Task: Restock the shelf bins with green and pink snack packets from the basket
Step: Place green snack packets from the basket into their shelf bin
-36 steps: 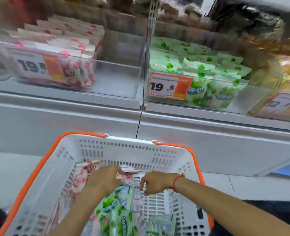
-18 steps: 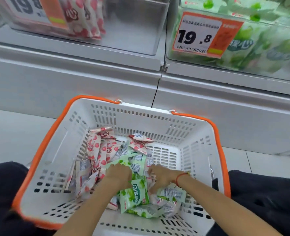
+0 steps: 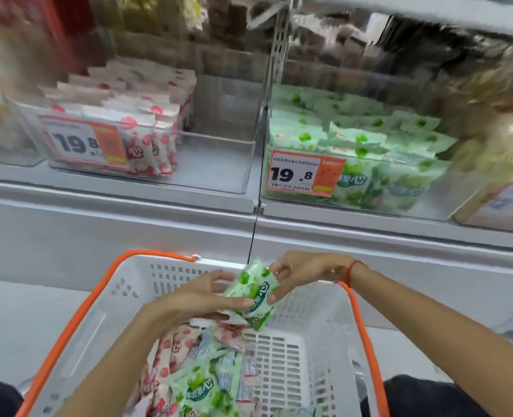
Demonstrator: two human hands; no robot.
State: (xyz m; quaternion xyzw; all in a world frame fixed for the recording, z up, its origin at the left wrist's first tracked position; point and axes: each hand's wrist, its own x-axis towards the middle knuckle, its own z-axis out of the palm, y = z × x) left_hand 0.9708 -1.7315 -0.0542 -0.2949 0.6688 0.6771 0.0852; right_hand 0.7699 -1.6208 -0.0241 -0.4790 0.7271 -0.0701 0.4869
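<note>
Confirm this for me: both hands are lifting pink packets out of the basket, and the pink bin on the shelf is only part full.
Not quite. The packets held between the left hand and right hand above the basket are green, not pink; the head view shows it. The rest stands: the pink bin is only part full.

One white basket (image 3: 122, 299) with orange rim, two hands, two clear shelf bins each bearing one orange price tag; the packets are too many and overlapped to count.

The basket (image 3: 104, 314) sits before the shelf (image 3: 158, 212), whose two bins (image 3: 219, 164) stand side by side.
</note>
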